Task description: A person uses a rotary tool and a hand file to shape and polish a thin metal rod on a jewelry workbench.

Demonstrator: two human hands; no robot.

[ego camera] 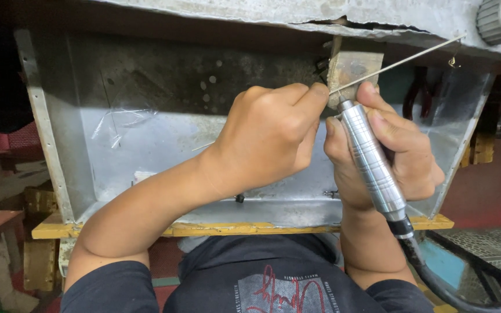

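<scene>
The person's right hand (398, 148) is wrapped around a ribbed silver metal rotary handpiece (372, 162), holding it like a thick pen, fingers closed firmly on the barrel. The left hand (271, 136) is curled shut, its thumb and forefinger pinched together at the tool's nose, at about two o'clock from the knuckles; I cannot tell what, if anything, sits between those fingertips. Both hands meet just below a small worn wooden bench peg (355, 66) that juts from the underside of the grey bench top (378, 17).

The handpiece's long axis runs on a diagonal: its working end points up towards eleven o'clock, at the peg, and its tail points down to five o'clock, where a black flexible shaft (430, 272) leaves it and curves off to the lower right. A thin straight metal rod (401, 61) crosses just above the right fingers, slanting from the peg up towards two o'clock.

To my eye this is the working step itself, the tip pressed to something small braced against the peg. What comes next would seem to call for steady pressure and tiny turns of the pinched fingers, not any large movement.

Behind the hands hangs a dull sheet-metal catch tray (146, 145), edged at six o'clock by a yellow painted wooden strip (233, 229).
</scene>
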